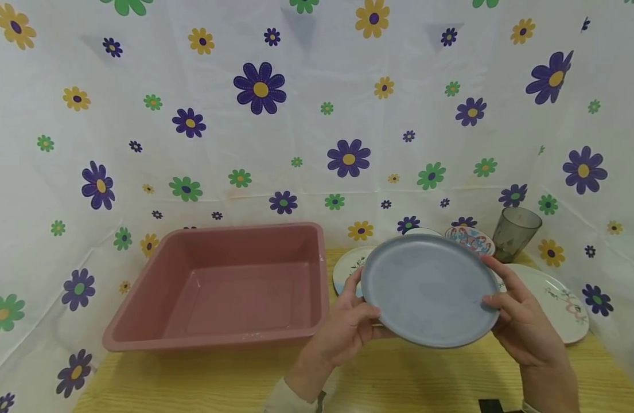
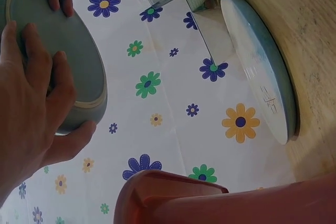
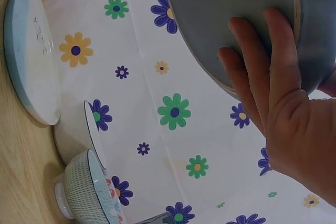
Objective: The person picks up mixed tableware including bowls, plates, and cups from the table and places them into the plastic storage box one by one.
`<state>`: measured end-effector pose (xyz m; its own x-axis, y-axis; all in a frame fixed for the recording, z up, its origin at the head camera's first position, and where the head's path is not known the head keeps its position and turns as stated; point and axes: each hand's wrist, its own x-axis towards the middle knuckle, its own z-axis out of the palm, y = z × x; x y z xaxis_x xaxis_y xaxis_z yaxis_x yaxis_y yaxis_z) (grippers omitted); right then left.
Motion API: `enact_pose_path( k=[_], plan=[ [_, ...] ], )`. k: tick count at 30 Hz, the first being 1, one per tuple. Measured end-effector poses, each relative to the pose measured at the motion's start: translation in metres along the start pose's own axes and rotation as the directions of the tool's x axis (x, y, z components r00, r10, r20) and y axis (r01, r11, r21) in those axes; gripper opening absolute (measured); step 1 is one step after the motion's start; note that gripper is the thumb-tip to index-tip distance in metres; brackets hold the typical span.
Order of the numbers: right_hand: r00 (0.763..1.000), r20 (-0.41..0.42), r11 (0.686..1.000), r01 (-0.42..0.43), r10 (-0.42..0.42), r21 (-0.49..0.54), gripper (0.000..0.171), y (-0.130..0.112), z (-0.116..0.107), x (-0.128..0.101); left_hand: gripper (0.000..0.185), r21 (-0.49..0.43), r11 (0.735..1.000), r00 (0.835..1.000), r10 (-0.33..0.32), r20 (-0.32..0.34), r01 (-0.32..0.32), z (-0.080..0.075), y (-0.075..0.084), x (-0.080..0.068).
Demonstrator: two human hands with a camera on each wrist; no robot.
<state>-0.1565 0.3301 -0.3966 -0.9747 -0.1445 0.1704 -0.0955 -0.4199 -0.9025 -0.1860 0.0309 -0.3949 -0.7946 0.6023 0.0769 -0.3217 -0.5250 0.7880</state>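
A round blue-grey plate (image 1: 430, 292) with a low raised rim is held up over the table, its top face tilted toward the head camera. My left hand (image 1: 347, 318) grips its left edge, thumb on the rim and fingers spread beneath. At the opposite edge my right hand (image 1: 523, 315) holds it the same way, thumb on top. Both wrist views show the underside of the plate (image 2: 79, 61), with a pale foot ring and the fingers of my right hand (image 3: 278, 77) pressed against it.
A pink rectangular basin (image 1: 244, 338) stands on the wooden table at left. Behind the held plate are a white plate with a blue edge (image 3: 39, 56), a white bowl (image 3: 79, 135) and a patterned bowl (image 3: 86, 192). At right are a glass (image 1: 515, 235) and an oval floral plate (image 1: 559, 304).
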Motion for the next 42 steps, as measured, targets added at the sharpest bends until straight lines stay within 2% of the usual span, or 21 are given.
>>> enact_pose_path(
  k=[5, 12, 20, 26, 31, 37, 42],
  plan=[
    [1.000, 0.022, 1.000, -0.008, 0.008, -0.010, 0.064, 0.001, 0.004, 0.001, 0.086, 0.020, 1.000, 0.999, 0.021, -0.030, -0.020, 0.000, 0.001, 0.000],
    [1.000, 0.015, 0.998, -0.019, 0.020, -0.060, 0.061, 0.004, 0.008, 0.003, 0.088, 0.053, 0.998, 0.993, 0.046, -0.111, -0.040, 0.002, 0.004, -0.004],
    [0.998, 0.064, 0.995, -0.003, 0.009, -0.098, 0.059, 0.004, 0.014, 0.007, 0.084, 0.086, 0.993, 0.991, 0.094, -0.091, -0.086, 0.000, 0.013, -0.007],
    [0.996, 0.087, 0.997, -0.002, 0.009, -0.077, 0.059, 0.002, 0.019, 0.008, 0.086, 0.099, 0.991, 0.989, 0.104, -0.102, -0.094, 0.000, 0.019, -0.008],
    [0.994, 0.105, 0.998, 0.008, -0.001, -0.068, 0.057, 0.005, 0.026, 0.014, 0.086, 0.115, 0.989, 0.983, 0.105, -0.153, -0.088, -0.003, 0.025, -0.011],
    [0.992, 0.125, 0.999, 0.027, -0.023, -0.032, 0.054, 0.006, 0.043, 0.024, 0.086, 0.138, 0.984, 0.974, 0.140, -0.180, -0.116, -0.009, 0.035, -0.018],
    [0.994, 0.105, 1.000, 0.029, -0.028, -0.007, 0.053, 0.011, 0.059, 0.027, 0.083, 0.179, 0.975, 0.969, 0.164, -0.187, -0.131, -0.013, 0.046, -0.024]
  ],
)
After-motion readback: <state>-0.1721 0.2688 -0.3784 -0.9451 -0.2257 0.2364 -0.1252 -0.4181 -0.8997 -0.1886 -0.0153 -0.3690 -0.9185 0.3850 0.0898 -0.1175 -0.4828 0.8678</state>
